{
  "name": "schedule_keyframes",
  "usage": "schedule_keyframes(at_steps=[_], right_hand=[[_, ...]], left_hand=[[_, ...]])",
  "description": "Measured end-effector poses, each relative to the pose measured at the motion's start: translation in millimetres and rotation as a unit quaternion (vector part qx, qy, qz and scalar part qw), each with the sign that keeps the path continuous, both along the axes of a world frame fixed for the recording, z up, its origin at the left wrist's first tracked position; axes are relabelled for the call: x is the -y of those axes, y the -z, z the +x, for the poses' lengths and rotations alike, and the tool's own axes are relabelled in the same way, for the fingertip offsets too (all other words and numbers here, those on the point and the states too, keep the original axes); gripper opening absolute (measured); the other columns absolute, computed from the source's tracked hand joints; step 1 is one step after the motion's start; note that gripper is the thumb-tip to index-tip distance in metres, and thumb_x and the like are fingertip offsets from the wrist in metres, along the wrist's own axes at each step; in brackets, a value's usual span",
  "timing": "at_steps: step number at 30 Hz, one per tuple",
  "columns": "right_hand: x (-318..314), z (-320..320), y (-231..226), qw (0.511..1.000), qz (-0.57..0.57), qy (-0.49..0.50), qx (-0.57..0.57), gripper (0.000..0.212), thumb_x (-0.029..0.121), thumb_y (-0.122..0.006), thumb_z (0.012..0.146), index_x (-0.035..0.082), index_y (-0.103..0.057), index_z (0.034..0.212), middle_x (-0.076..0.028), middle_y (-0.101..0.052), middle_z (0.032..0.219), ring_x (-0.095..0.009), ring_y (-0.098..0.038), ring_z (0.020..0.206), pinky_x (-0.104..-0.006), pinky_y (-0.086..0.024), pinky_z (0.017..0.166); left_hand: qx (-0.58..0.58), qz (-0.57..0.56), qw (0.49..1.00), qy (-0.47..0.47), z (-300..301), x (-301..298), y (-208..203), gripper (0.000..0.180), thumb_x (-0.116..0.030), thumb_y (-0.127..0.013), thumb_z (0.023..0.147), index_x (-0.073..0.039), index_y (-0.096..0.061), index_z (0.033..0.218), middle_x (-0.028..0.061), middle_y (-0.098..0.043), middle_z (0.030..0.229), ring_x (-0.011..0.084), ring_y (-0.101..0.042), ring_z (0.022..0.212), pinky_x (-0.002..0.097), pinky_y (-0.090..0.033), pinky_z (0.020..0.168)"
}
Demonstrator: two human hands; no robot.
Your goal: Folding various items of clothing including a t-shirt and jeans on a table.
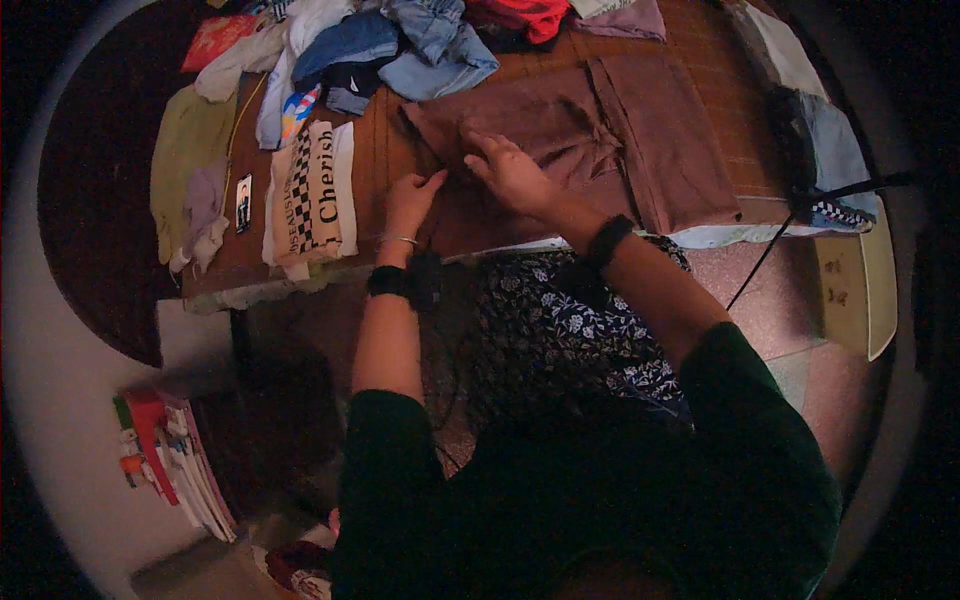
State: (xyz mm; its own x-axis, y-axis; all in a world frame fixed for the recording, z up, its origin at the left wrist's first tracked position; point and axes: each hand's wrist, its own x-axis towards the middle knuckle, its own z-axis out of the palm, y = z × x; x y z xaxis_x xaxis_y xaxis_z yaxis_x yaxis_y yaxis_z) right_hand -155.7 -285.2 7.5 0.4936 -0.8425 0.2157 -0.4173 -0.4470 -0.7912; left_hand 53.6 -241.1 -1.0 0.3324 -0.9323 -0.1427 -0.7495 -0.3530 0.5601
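Both hands, left [408,203] and right [512,172], press open-palmed on soft brown cloth [620,140] (creased) atop wooden table [385,150].

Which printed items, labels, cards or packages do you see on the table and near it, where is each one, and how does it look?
Folded printed cloth: on the table, left of the left hand; cream, with black lettering and a checkered band.
Small photo card: left of that cloth; upright rectangle, pale border.
Red flat package: far left table corner; red-orange.
Stack of books or magazines: on the floor, lower left; red and white.
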Motion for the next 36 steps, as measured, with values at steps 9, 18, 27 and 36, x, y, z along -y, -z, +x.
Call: schedule_keyframes(at_steps=[9,18,27,36], right_hand=[[0,6,41,0.995,-0.015,0.033,0.089,0.045,0.029,-0.048,0.099,0.001,-0.048,0.134,-0.020,-0.046,0.141,-0.034,-0.036,0.137,-0.0404,-0.030,0.112],[-12,8,38,0.998,-0.007,0.005,0.055,0.051,0.035,-0.044,0.100,-0.001,-0.047,0.135,-0.022,-0.046,0.140,-0.041,-0.034,0.136,-0.0439,-0.026,0.114],[-29,13,22,0.994,0.012,0.040,0.104,0.045,0.031,-0.046,0.100,0.000,-0.052,0.132,-0.023,-0.050,0.136,-0.037,-0.040,0.133,-0.0421,-0.031,0.111],[-21,4,26,0.947,0.151,0.135,0.249,0.059,0.046,-0.039,0.100,-0.003,-0.054,0.129,-0.023,-0.053,0.133,-0.035,-0.046,0.128,-0.0393,-0.034,0.108]], left_hand=[[-0.111,0.008,0.994,0.009,-2,3,15,0.057,-0.044,-0.075,0.077,0.004,-0.062,0.104,0.0165,-0.067,0.098,0.0247,-0.064,0.091,0.0381,-0.049,0.082],[-0.423,0.022,0.906,-0.006,-30,-28,-24,0.054,-0.021,-0.070,0.082,0.001,-0.050,0.127,0.0094,-0.060,0.119,0.0198,-0.055,0.109,0.0330,-0.044,0.093],[-0.428,0.044,0.898,-0.087,-32,-49,-20,0.097,-0.025,-0.075,0.075,0.005,-0.019,0.148,0.0127,-0.051,0.132,0.0207,-0.051,0.117,0.0317,-0.040,0.099],[-0.426,-0.003,0.904,-0.033,-53,-32,-48,0.083,-0.025,-0.076,0.074,0.003,-0.036,0.141,0.0096,-0.051,0.132,0.0208,-0.051,0.118,0.0318,-0.040,0.100]])
